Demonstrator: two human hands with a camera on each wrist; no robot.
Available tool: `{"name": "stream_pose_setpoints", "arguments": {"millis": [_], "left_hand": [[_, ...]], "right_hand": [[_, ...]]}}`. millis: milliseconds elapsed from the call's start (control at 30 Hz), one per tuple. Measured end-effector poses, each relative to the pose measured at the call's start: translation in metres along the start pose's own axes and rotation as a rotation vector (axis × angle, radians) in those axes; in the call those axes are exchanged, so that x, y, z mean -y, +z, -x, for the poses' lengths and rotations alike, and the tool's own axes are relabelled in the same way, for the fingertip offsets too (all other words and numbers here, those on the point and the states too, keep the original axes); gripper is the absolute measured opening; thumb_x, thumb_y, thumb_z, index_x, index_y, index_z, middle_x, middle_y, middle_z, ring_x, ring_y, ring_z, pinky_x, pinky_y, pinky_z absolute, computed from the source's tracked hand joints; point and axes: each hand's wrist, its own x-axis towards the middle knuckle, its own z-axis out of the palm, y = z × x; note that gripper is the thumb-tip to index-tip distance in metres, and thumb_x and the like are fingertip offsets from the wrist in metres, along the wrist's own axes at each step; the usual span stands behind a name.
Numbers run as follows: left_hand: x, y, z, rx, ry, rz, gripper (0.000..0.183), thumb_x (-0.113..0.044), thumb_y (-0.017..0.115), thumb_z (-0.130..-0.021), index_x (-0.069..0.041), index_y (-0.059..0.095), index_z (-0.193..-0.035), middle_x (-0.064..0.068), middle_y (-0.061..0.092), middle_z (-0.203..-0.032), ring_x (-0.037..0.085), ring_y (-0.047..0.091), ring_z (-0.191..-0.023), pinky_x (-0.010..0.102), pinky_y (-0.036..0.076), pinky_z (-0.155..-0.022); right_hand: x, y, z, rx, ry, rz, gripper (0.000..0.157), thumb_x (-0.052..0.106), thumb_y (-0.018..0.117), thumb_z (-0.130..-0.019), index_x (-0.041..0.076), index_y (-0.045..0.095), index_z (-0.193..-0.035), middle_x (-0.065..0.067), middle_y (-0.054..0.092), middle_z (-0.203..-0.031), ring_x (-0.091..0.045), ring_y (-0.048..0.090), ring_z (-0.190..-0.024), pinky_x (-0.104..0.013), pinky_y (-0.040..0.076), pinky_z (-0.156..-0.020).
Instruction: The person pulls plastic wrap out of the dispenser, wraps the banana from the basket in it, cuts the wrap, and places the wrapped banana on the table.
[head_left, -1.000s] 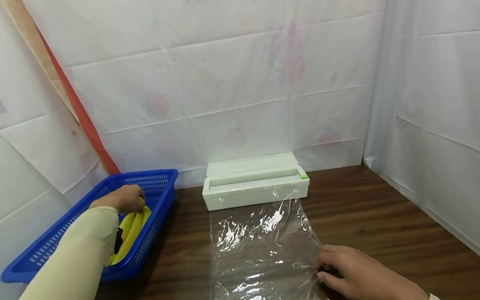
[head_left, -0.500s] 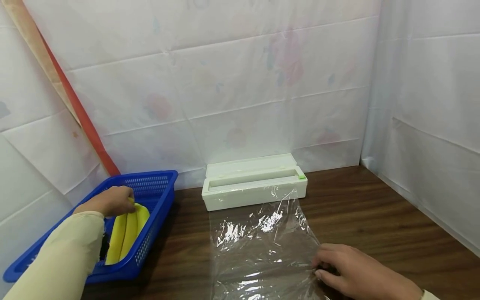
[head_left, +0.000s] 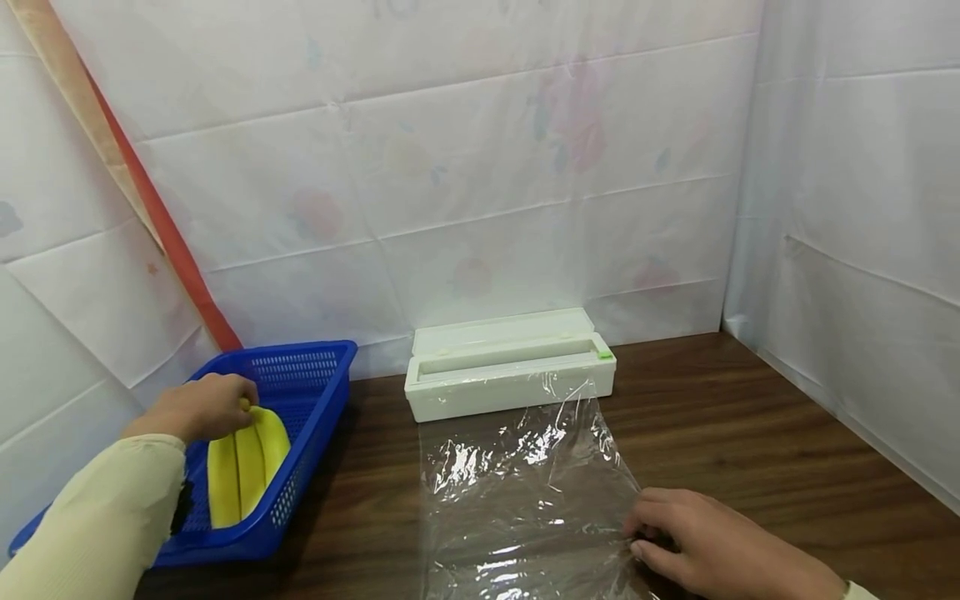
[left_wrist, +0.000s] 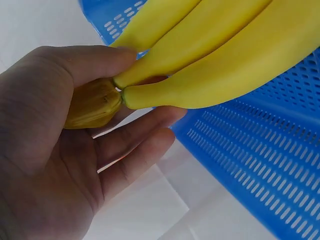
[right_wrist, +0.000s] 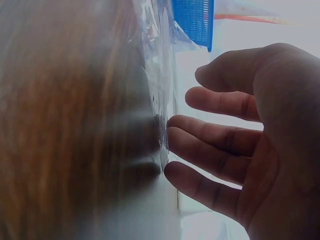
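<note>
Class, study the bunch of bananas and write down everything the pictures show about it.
The bunch of bananas shows three plump, gently curved yellow fruits, side by side and joined at a darker, brownish stem. The skins look smooth and unpeeled; whether they are real or imitation is unclear. The bunch is inside the blue basket, stem end away from the person, lower ends toward the near wall. The left hand grips the stem. Whether the fruits' undersides touch the basket floor cannot be told.

Bananas (head_left: 247, 467) in a basket (head_left: 318, 425) lie left of a box (head_left: 450, 403) with film (head_left: 517, 492) before it.
</note>
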Motion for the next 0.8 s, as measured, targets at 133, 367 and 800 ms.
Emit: {"name": "stream_pose_setpoints", "arguments": {"millis": [133,367,800], "left_hand": [[-0.001,-0.002,0.004,-0.003,0.014,-0.031,0.028,-0.025,0.066,-0.083,-0.007,0.067,-0.105,0.014,0.064,-0.099,0.027,0.056,-0.080,0.052,0.045,-0.060],[0.003,-0.002,0.008,-0.018,0.027,-0.047,0.028,-0.026,0.066,-0.082,-0.009,0.068,-0.104,0.012,0.065,-0.097,0.023,0.056,-0.078,0.048,0.047,-0.059],[0.025,-0.001,0.019,-0.058,0.012,-0.096,0.028,-0.031,0.068,-0.081,-0.009,0.069,-0.098,0.005,0.065,-0.086,0.017,0.051,-0.065,0.037,0.044,-0.051]], "right_hand": [[0.000,0.001,0.000,-0.007,-0.009,0.000,0.005,0.030,0.056,-0.093,0.033,0.059,-0.097,0.022,0.052,-0.091,0.005,0.048,-0.072,-0.019,0.042,-0.057],[0.000,0.000,0.000,-0.018,-0.013,0.019,0.005,0.032,0.057,-0.093,0.033,0.059,-0.096,0.023,0.051,-0.089,0.006,0.048,-0.071,-0.019,0.042,-0.058],[0.001,0.000,0.001,-0.009,-0.009,0.003,0.007,0.031,0.056,-0.093,0.034,0.060,-0.098,0.021,0.053,-0.093,0.005,0.050,-0.076,-0.021,0.045,-0.061]]}}
